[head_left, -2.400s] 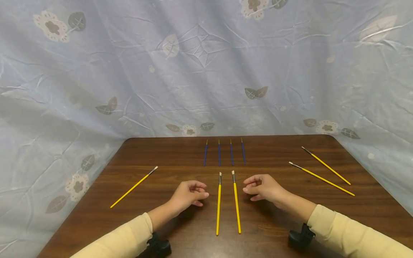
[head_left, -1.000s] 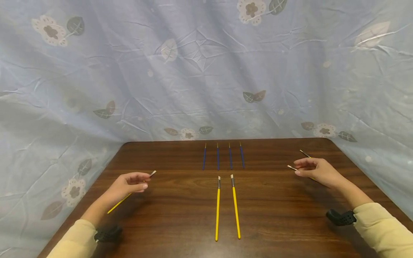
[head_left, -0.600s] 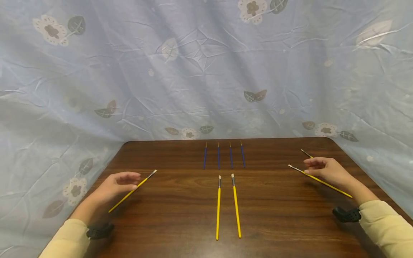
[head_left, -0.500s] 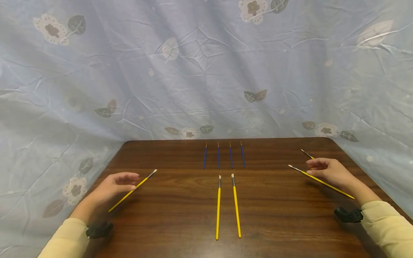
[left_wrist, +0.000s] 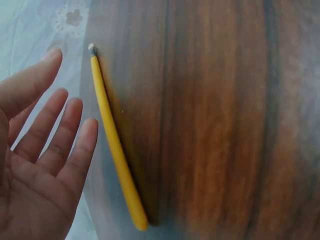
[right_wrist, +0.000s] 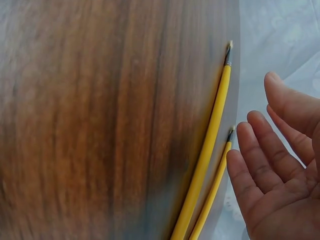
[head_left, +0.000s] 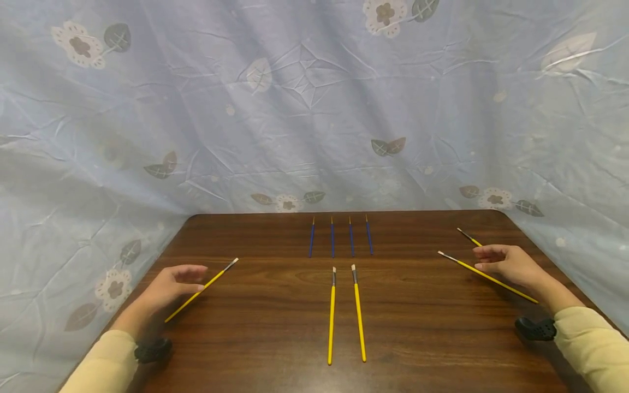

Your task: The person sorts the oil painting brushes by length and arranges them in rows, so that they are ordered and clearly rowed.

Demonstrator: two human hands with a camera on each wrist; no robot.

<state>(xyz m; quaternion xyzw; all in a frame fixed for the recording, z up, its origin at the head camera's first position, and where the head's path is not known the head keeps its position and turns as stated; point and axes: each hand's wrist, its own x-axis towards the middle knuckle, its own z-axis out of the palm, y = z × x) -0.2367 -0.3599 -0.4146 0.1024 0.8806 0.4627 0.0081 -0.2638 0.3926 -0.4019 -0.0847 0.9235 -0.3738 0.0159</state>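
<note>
Both hands [head_left: 171,285] [head_left: 513,266] (loosely relaxed) hover well apart.

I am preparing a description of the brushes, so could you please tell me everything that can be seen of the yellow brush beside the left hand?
The yellow brush has a long, slender, smooth-looking handle with a rounded end, a grey, metal-looking ferrule and short, pale bristles. It lies on the brown wood-look table, near its left side, slanting, bristles toward the far middle. The left hand is close by, not gripping it; only the table seems to touch it.
</note>
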